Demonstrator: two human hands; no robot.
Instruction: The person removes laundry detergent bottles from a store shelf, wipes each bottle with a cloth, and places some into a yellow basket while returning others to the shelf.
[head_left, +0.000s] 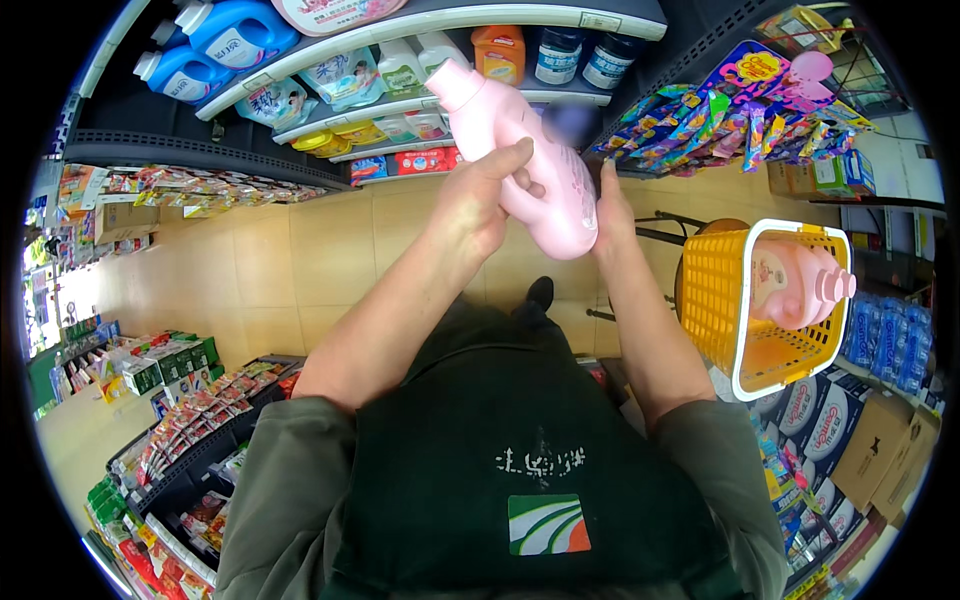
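A pink plastic detergent bottle (517, 157) is held tilted in front of me, its cap toward the upper left. My left hand (484, 195) grips it by the handle, thumb lying over the near side. Against the bottle's base and far right side rests my right hand (613, 206), its fingers partly hidden behind the bottle. To the right, a yellow plastic basket (712, 300) with a white rim lies on its side, its mouth turned to the right. Inside it are pink bottles (787, 289) of similar shape.
Shelves (450, 112) ahead carry blue detergent bottles (236, 41), refill pouches (345, 79) and an orange bottle (499, 54). Hanging candy packs (697, 124) stand at the upper right. A stool (679, 225) is under the basket. Packed water bottles (889, 341) and cartons (874, 442) are at right.
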